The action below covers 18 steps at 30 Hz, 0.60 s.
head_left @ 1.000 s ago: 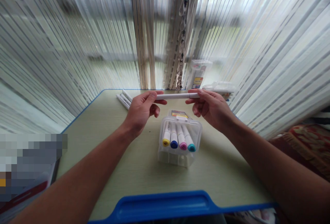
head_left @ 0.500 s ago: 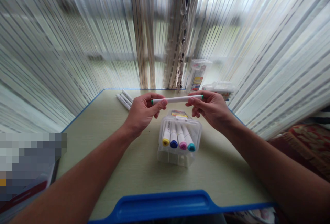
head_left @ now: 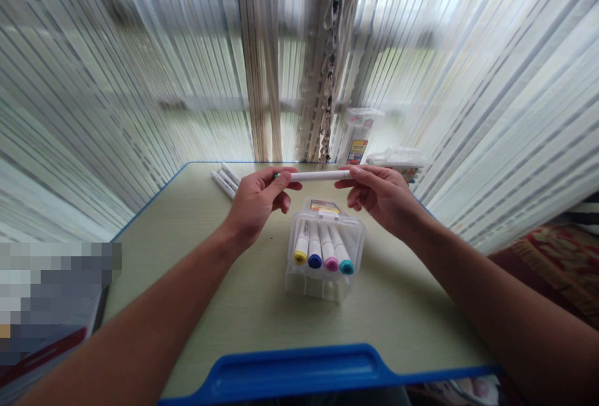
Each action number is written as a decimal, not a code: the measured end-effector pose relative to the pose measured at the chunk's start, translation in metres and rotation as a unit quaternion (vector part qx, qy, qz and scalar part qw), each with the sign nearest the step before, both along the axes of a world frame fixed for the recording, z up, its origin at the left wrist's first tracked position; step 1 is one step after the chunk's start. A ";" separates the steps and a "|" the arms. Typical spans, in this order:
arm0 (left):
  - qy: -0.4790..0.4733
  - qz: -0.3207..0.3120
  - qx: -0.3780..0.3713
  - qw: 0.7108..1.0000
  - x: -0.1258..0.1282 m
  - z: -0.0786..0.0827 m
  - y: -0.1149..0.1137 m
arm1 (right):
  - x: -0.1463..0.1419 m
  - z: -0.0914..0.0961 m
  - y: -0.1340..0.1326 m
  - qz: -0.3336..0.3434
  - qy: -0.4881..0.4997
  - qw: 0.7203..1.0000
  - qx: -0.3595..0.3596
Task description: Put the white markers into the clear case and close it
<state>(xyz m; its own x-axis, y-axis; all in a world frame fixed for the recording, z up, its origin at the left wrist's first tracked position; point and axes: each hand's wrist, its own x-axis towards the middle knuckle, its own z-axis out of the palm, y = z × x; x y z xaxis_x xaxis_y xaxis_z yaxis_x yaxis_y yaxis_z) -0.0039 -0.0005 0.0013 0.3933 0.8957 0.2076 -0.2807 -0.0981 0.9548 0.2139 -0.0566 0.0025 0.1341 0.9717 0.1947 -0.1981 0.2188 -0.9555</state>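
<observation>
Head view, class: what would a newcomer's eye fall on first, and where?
First, the white marker held level between the left hand and the right hand, above the middle of the table. Just below it lies a clear case with four markers showing yellow, blue, pink and teal caps. Loose white markers lie at the far left corner.

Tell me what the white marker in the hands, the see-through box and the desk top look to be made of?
The white marker, held by left hand and right hand: likely plastic, smooth matte barrel. The box: clear rigid plastic, probably; the caps show through its glossy walls. The desk top: pale wood-look laminate, judging by fine grain lines, with a blue plastic-looking rim.
</observation>
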 end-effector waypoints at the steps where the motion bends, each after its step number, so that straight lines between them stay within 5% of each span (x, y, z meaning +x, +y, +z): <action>1: -0.007 -0.002 -0.009 1.000 0.000 0.001 0.000 | 0.000 0.001 0.000 0.002 0.005 1.000 -0.004; 8: -0.035 -0.011 -0.042 0.998 -0.001 0.003 -0.002 | 0.001 0.005 -0.001 0.007 0.033 0.999 -0.023; 18: 0.049 0.001 0.034 0.998 -0.001 -0.001 -0.001 | -0.002 0.000 -0.002 -0.006 -0.027 0.999 0.022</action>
<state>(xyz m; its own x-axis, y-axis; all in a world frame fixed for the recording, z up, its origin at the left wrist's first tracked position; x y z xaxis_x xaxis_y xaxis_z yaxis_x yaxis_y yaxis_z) -0.0053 -0.0016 0.0005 0.4136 0.8814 0.2281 -0.1868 -0.1630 0.9688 0.2123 -0.0582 0.0027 0.1333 0.9605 0.2442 -0.1429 0.2625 -0.9543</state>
